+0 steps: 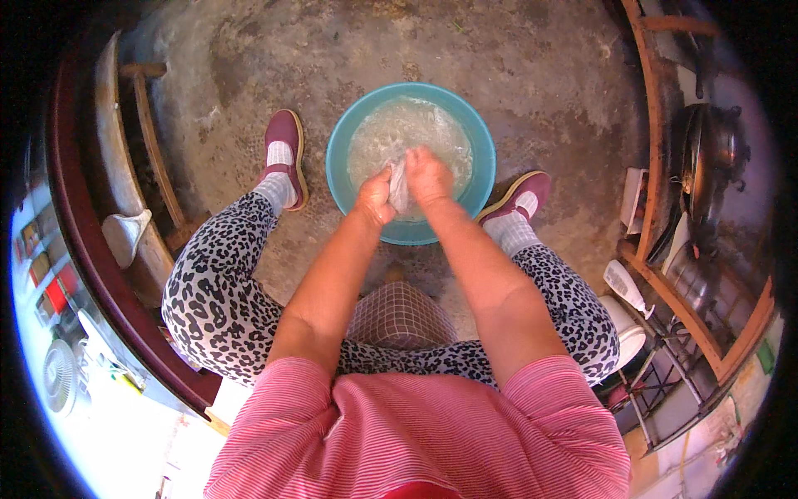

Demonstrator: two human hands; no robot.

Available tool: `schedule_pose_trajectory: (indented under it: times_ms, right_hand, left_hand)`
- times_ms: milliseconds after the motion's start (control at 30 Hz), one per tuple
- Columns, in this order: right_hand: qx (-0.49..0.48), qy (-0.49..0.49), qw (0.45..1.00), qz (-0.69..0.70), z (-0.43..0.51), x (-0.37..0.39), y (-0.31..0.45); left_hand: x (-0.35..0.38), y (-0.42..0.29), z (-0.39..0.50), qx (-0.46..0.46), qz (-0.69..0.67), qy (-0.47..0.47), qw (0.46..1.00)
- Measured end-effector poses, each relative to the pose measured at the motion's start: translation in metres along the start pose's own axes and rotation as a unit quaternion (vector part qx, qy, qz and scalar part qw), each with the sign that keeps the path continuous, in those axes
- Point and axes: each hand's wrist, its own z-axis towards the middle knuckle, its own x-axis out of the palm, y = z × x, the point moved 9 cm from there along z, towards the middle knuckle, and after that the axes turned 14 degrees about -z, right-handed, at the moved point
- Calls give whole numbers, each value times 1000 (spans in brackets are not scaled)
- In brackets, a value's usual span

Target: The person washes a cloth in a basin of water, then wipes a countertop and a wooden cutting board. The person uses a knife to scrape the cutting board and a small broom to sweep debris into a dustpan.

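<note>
Between my feet a round teal plastic basin (335,181) stands on the floor, holding cloudy, rippled water (374,131). Over the water my left hand (378,196) grips one side of a wet, whitish cloth (399,187). My right hand (429,178) is closed around the cloth's other side, slightly higher in the picture and a little blurred. The cloth is bunched between the two hands. Its lower end hangs close to the water, and I cannot tell whether it touches. The fingertips of my right hand are hidden.
A stained concrete floor (393,43) surrounds the basin. At the right stand a wooden frame (651,125), a dark wok (717,156), a white bucket (623,330) and a metal rack (661,368). Along the left runs a dark red edge (81,206), near a white scoop-like container (126,234).
</note>
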Motion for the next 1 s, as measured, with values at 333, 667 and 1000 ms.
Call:
schedule_pose_trajectory:
  times_ms: [333,667,1000]
  right_hand:
    - [-245,-56,960,-125,-37,22,-10]
    - [-88,70,990,82,1,-1,-12]
    - [-138,240,911,305,-99,-98,54]
  left_hand:
    - [33,-36,-18,342,708,-49,616]
    - [-18,-35,12,158,435,-90,882]
    - [-15,-5,-1,2,120,-27,992]
